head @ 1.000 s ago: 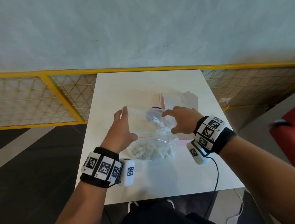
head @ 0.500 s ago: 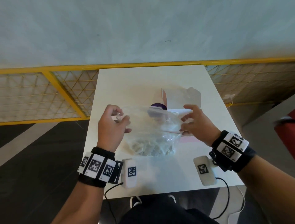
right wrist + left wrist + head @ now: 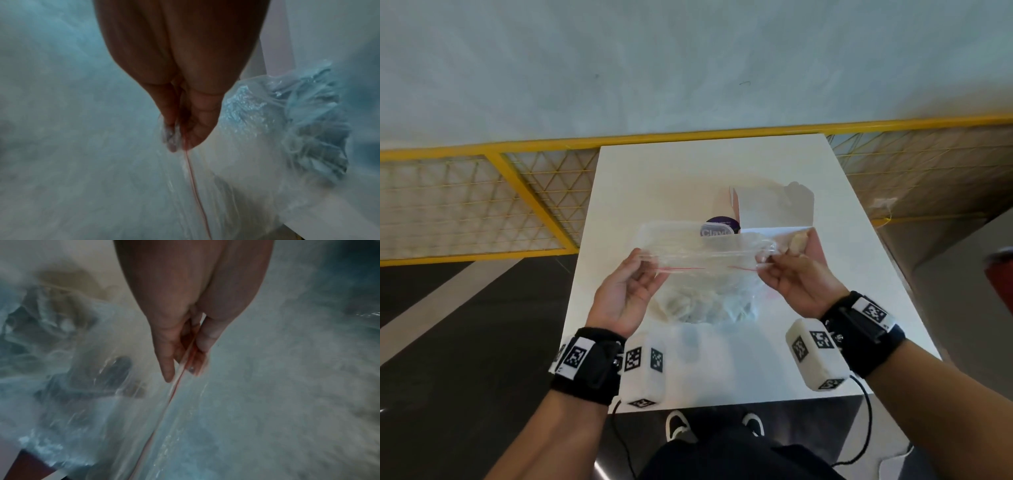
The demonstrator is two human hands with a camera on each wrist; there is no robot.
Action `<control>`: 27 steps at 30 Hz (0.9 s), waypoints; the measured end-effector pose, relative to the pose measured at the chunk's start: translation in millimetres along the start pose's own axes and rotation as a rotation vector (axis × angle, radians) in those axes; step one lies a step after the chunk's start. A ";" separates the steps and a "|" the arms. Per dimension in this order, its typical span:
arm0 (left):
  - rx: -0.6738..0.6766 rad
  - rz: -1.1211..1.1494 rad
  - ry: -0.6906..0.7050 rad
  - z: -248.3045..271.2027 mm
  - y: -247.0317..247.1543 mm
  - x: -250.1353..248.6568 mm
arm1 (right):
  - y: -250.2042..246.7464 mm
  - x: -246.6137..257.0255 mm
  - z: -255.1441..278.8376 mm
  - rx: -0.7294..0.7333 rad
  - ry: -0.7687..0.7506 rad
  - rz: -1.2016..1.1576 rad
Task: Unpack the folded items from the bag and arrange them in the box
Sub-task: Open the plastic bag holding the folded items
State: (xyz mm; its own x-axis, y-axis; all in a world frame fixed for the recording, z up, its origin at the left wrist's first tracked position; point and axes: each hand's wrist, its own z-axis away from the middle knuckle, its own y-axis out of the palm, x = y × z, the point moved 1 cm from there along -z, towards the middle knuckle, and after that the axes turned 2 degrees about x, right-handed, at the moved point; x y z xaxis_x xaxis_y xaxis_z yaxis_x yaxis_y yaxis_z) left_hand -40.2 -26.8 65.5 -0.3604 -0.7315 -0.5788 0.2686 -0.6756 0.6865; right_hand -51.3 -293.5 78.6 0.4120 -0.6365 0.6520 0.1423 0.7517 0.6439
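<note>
Above the near half of the white table, a clear zip-top plastic bag is held up between both hands, its mouth stretched sideways and its lower part sagging onto the tabletop. Pale folded items sit bunched in the bottom of the bag, blurred through the plastic. On the person's left, the left hand pinches one end of the bag's top edge between thumb and fingertips, right at the thin red seal line; the left wrist view shows the fingers closed on that line. The right hand pinches the opposite end of the same edge, with plastic gathered under its fingertips. Just beyond the bag stands an open white and pink box, its flaps raised. A purple label shows through the bag beside the box; what it belongs to cannot be told.
</note>
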 end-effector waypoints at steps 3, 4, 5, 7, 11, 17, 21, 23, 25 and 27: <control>-0.046 0.026 -0.053 -7.5 7.0 10.2 | -4.5 -0.1 -6.5 -0.091 -0.002 -0.129; -0.054 0.002 -0.081 -7.7 10.5 13.5 | -5.8 -0.9 -7.7 -0.106 0.004 -0.153; -0.060 -0.032 -0.115 -8.4 13.4 16.9 | -6.3 -2.0 -8.6 -0.116 0.016 -0.141; -0.097 -0.148 -0.173 -9.9 16.9 23.4 | -5.3 -7.5 -8.9 -0.125 0.049 -0.025; -0.194 -0.311 -0.234 -17.3 11.1 30.6 | -9.7 -19.6 -4.6 -0.169 0.034 0.368; -0.130 -0.118 -0.170 -17.6 2.7 35.8 | -24.8 -25.2 1.1 0.006 0.055 0.774; 0.046 -0.101 -0.304 -16.4 -12.3 35.4 | -29.2 -18.2 -1.2 -0.072 0.124 0.376; 0.239 -0.377 -0.294 -14.3 -18.5 36.5 | -30.0 -16.2 -1.7 -0.077 0.133 0.147; 0.243 -0.762 -0.257 -16.7 -27.5 40.8 | -29.6 -20.9 -3.5 -0.088 0.135 0.045; 0.129 -0.921 -0.209 -19.1 -29.0 45.0 | -28.3 -31.6 -3.5 -0.116 0.173 -0.036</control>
State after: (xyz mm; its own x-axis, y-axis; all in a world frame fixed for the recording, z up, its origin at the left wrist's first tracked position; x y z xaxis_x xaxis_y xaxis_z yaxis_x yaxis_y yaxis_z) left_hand -47.1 -41.9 11.2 -0.5367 0.1225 -0.8348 -0.2966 -0.9537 0.0507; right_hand -65.3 -294.1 38.4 0.5521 -0.6313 0.5446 0.2581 0.7505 0.6084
